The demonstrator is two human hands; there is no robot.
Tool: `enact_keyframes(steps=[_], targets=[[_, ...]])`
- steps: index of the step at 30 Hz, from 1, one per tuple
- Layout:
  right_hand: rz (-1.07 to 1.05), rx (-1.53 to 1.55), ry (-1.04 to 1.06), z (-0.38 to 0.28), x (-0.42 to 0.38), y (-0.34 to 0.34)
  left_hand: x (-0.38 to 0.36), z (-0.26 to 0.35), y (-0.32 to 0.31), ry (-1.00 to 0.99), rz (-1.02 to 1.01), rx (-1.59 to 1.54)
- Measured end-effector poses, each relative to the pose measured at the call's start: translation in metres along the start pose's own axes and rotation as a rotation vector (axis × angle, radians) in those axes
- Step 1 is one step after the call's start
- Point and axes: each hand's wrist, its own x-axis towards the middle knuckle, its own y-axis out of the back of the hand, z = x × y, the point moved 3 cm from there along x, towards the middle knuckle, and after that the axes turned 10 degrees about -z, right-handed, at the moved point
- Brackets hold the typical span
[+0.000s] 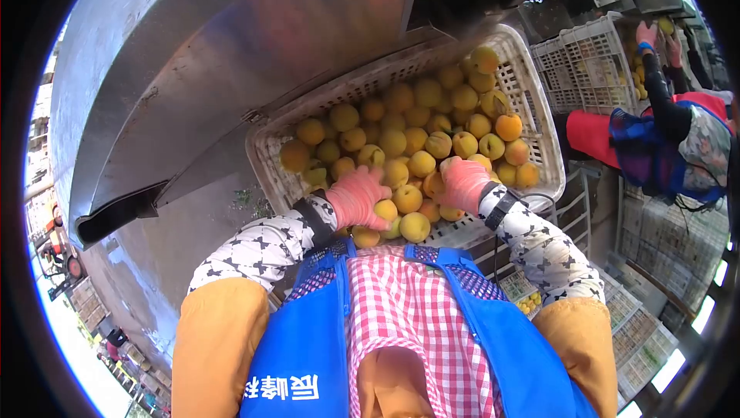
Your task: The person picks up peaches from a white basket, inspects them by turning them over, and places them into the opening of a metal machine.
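Note:
A pale plastic crate in front of me holds many yellow-orange peaches, some with a reddish blush. My left hand, in a pink glove, reaches into the near left part of the crate. Its thumb and fingers curve around a peach. Nearer the middle, my right hand, also in a pink glove, is bent over the fruit. Its fingers close on another peach, partly hidden by the glove. More peaches lie beneath and between both hands, close to the crate's near edge.
A large metal machine housing curves along the crate's far and left sides. At the right, a co-worker handles fruit at another white crate. A metal rack and stacked crates stand at my right.

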Motion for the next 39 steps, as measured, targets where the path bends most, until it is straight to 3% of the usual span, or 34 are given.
enact_keyframes(steps=[1, 2, 5, 7, 10, 14, 16, 17, 18, 20, 21, 22, 24, 28, 30, 32, 33, 34, 36, 37, 39], targets=[[0.09, -0.183, 0.103, -0.018, -0.011, 0.001, 0.001, -0.004, -0.008, -0.025, 0.105, 0.076], [0.076, -0.228, 0.013, -0.017, 0.031, -0.027, 0.004, -0.006, -0.01, -0.024, 0.102, 0.084], [0.152, -0.265, 0.044, -0.018, 0.023, -0.019, 0.006, -0.002, -0.01, -0.028, 0.061, 0.083], [0.191, 0.176, 0.224, 0.004, 0.018, -0.009, 0.008, 0.006, 0.003, -0.017, -0.073, 0.154], [0.586, 0.742, 0.622, 0.027, -0.036, 0.03, 0.01, -0.009, -0.013, -0.083, 0.034, 0.052], [0.533, 1.405, 1.035, 0.046, -0.082, 0.073, 0.017, 0.009, -0.004, 0.023, -0.039, 0.167], [0.669, 1.554, 1.21, 0.052, -0.087, 0.1, 0.013, 0.013, -0.001, -0.016, 0.027, 0.181], [0.896, 1.361, 1.115, 0.058, -0.093, 0.118, 0.016, 0.006, -0.01, -0.054, 0.068, 0.082], [0.932, 1.364, 1.008, 0.064, -0.085, 0.13, 0.013, 0.005, -0.011, -0.05, 0.059, 0.094], [1.268, 0.845, 0.786, 0.062, -0.068, 0.163, 0.008, 0.003, -0.01, -0.023, 0.061, 0.097], [1.419, 0.753, 0.675, 0.057, -0.05, 0.166, 0.007, 0.005, -0.008, -0.016, 0.071, 0.109], [1.435, 0.747, 0.68, 0.054, -0.044, 0.169, 0.008, 0.008, -0.006, 0.016, 0.03, 0.143], [1.6, 0.467, 0.287, 0.048, -0.044, 0.167, 0.008, 0.006, -0.008, 0.048, -0.004, 0.18], [1.582, 0.409, 0.277, 0.04, -0.06, 0.164, 0.013, -0.006, -0.014, -0.017, 0.013, 0.071], [1.592, 0.45, 0.303, 0.043, -0.053, 0.172, 0.015, -0.005, -0.013, -0.007, -0.097, 0.094], [1.453, 0.308, 0.284, 0.051, -0.037, 0.199, 0.019, -0.002, -0.009, 0.004, -0.121, 0.096], [1.323, 0.271, 0.179, 0.049, -0.031, 0.214, 0.022, -0.001, -0.007, 0.013, -0.123, 0.109], [1.32, 0.275, 0.175, 0.05, -0.026, 0.22, 0.022, -0.002, -0.011, 0.01, -0.128, 0.11], [1.674, 0.069, 0.253, 0.047, -0.026, 0.224, 0.021, -0.009, -0.016, -0.056, -0.084, -0.05], [1.664, 0.081, 0.246, 0.042, -0.039, 0.213, 0.023, -0.012, -0.019, -0.06, -0.099, -0.053], [1.695, 1.057, 0.643, 0.038, -0.084, 0.173, 0.027, -0.022, -0.032, -0.055, -0.034, -0.278]])
